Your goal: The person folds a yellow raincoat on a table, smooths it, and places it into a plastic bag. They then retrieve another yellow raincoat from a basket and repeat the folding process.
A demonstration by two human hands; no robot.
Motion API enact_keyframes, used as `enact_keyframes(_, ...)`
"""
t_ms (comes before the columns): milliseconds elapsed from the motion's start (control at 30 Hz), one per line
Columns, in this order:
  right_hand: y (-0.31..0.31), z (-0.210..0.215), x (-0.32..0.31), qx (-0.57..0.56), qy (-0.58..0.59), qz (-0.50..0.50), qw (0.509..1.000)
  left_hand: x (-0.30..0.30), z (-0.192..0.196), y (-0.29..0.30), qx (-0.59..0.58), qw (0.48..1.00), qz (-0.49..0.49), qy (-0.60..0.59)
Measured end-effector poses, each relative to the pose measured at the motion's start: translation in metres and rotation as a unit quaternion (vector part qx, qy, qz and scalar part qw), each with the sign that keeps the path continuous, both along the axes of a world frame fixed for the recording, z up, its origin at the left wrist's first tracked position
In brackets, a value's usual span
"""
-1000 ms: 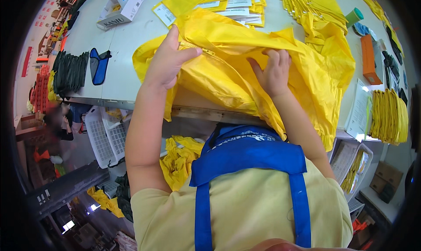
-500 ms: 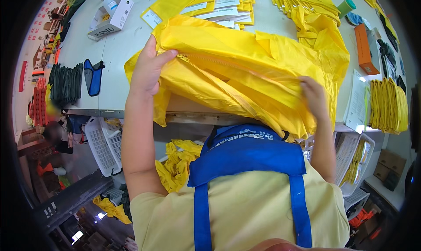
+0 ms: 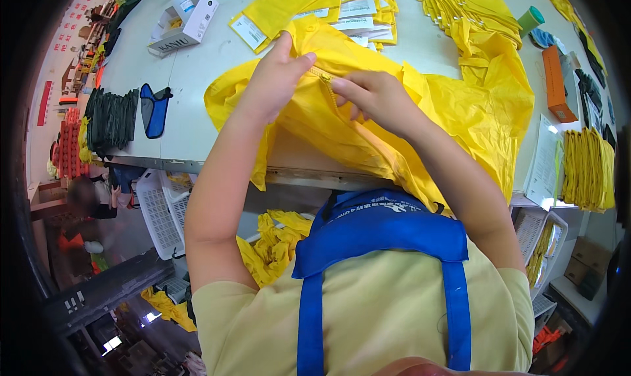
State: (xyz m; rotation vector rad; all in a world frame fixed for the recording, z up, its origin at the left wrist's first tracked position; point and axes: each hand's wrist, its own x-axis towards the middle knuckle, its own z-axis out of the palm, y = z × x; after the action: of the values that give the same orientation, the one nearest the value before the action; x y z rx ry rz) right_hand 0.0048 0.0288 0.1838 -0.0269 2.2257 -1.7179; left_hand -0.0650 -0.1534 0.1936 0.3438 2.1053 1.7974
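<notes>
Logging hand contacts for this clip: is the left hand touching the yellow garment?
Touching. The head view shows it plainly: the left hand grips the yellow garment near its edge, the thumb lying across the fabric.

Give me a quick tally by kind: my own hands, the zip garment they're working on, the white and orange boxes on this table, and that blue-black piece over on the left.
Left hand and right hand: 2
Yellow garment: 1
White box and orange box: 2
Blue-black piece: 1
Total: 6
</notes>
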Motion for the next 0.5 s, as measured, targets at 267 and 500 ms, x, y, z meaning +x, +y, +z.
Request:
enact_keyframes(267, 0.011, -0.011, -0.003, 0.122, 0.151, -0.099, 0.976, -0.011, 0.023, 0.020, -0.021, 0.994, -0.004, 0.110)
enact_keyframes(500, 0.099, -0.057, 0.134, 0.171, 0.053, -0.277, 0.944, -0.027, 0.107, 0.072, 0.171, 0.977, -0.084, 0.096)
